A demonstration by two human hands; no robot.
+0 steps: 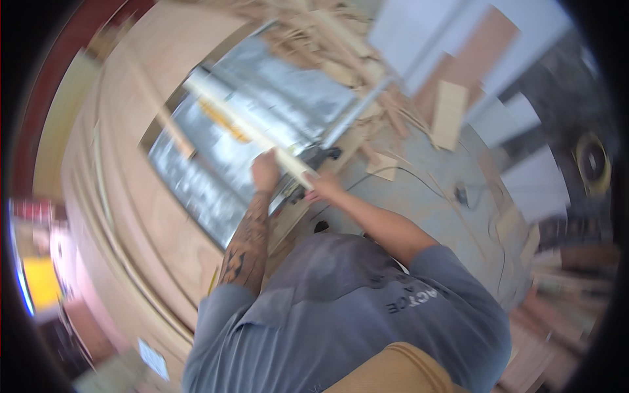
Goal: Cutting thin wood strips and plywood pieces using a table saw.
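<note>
A long pale wooden strip (246,124) runs slantwise across the metal top of what looks like a table saw (223,177), its near end close to my body. My right hand (323,188) is closed around that near end. Farther up, my left hand (265,171) is closed at the strip's left side, its fingertips partly hidden. Beyond my left hand, a yellow piece (223,121) lies along the strip on the metal. A metal rail (357,114) with a dark clamp-like end (321,156) crosses the saw's right side. Motion blurs the metal surface.
A wide plywood surface (131,170) surrounds the metal top on the left, with a loose wooden stick (177,134) reaching over its edge. Wood offcuts (327,39) pile up at the far side. A cable (419,177) trails over the floor at right, near leaning pale boards (537,177).
</note>
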